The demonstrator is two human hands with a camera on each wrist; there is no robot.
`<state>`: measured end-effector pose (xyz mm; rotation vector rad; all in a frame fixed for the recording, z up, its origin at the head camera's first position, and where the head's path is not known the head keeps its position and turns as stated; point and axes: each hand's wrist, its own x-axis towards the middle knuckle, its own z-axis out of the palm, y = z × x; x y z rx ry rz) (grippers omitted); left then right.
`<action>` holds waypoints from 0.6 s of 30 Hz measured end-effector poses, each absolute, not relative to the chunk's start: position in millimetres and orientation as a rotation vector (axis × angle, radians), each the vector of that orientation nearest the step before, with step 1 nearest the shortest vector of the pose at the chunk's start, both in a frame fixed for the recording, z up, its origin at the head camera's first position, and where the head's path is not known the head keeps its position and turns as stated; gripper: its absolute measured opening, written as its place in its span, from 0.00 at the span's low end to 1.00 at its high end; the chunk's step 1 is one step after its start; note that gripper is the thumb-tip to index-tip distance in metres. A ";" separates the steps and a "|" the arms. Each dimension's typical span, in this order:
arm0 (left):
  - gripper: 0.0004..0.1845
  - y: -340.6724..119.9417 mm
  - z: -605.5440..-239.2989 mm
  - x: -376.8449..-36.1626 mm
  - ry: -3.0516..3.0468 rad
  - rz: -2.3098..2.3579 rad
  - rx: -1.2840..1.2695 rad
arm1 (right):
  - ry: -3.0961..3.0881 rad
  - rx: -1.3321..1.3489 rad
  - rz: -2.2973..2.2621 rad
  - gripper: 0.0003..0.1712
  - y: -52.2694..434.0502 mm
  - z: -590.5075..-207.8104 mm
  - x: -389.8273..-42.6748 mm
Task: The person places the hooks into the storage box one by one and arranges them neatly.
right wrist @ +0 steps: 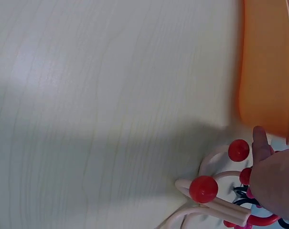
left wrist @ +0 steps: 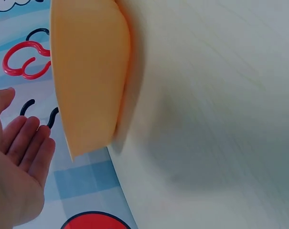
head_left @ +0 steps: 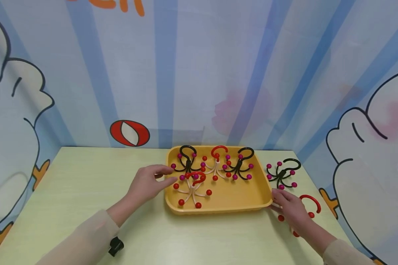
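Observation:
A yellow tray [head_left: 235, 198] holds several spidery pieces with hooked handles and ball-tipped legs. Two are black, such as the black piece [head_left: 239, 165] with magenta balls; two are cream with red hooks, such as the cream piece [head_left: 193, 189] at the front left. My left hand [head_left: 150, 184] is at the tray's left rim, thumb and fingers extended and apart with nothing between them. At the front right corner, my right hand [head_left: 293, 208] has its fingertips against the tray's outside. Its thumb [right wrist: 260, 140] lies straight by that corner in the right wrist view.
Right of the tray lies another black piece [head_left: 281, 173]. A cream piece with a red hook [head_left: 313, 201] is partly hidden behind my right hand. A small black object [head_left: 116, 246] appears by my left sleeve. A printed curtain [head_left: 199, 73] hangs behind the table [head_left: 96, 173].

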<state>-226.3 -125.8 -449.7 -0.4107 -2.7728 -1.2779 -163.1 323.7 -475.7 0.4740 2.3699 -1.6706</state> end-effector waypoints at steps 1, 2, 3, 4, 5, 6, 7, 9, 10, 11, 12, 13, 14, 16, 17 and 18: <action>0.18 -127.9 -450.5 -225.3 -2.781 -1.276 -0.407 | 2.381 0.465 -1.659 0.39 324.1 -474.1 -162.8; 0.18 -129.9 -451.1 -224.3 -2.790 -1.275 -0.403 | 2.390 0.455 -1.651 0.40 324.3 -472.2 -162.6; 0.18 -131.8 -451.8 -223.4 -2.795 -1.276 -0.398 | 2.396 0.450 -1.647 0.40 324.3 -470.0 -162.3; 0.18 -133.5 -452.5 -222.6 -2.800 -1.285 -0.393 | 2.408 0.439 -1.635 0.40 324.3 -467.7 -162.0; 0.19 -135.2 -452.8 -221.4 -2.807 -1.293 -0.384 | 2.423 0.433 -1.617 0.41 324.3 -465.2 -162.1; 0.20 -136.6 -453.2 -220.3 -2.811 -1.300 -0.380 | 2.439 0.427 -1.595 0.42 324.1 -462.6 -161.8; 0.21 -138.1 -453.4 -219.3 -2.816 -1.310 -0.372 | 2.451 0.412 -1.584 0.44 324.3 -460.1 -162.1; 0.23 -140.2 -453.8 -216.8 -2.830 -1.329 -0.348 | 2.465 0.385 -1.559 0.46 325.0 -454.8 -162.6; 0.24 -141.0 -453.9 -215.6 -2.838 -1.342 -0.333 | 2.475 0.367 -1.539 0.48 325.7 -452.2 -162.5; 0.26 -141.6 -453.5 -214.0 -2.848 -1.353 -0.313 | 2.489 0.352 -1.518 0.49 326.5 -449.5 -162.3; 0.27 -142.0 -453.4 -212.6 -2.855 -1.365 -0.291 | 2.502 0.331 -1.496 0.50 327.3 -447.0 -161.6; 0.28 -142.2 -453.1 -211.0 -2.865 -1.378 -0.261 | 2.518 0.308 -1.473 0.49 328.4 -444.7 -161.3; 0.29 -142.5 -452.4 -209.4 -2.876 -1.389 -0.234 | 2.540 0.286 -1.446 0.49 329.3 -442.5 -161.1; 0.31 -143.1 -451.2 -206.1 -2.889 -1.426 -0.177 | 2.592 0.240 -1.391 0.48 330.5 -438.3 -160.8; 0.32 -143.3 -450.2 -203.9 -2.893 -1.450 -0.149 | 2.615 0.217 -1.374 0.47 330.7 -436.4 -161.0; 0.33 -143.5 -449.8 -201.9 -2.896 -1.475 -0.122 | 2.635 0.195 -1.361 0.46 330.6 -434.5 -161.3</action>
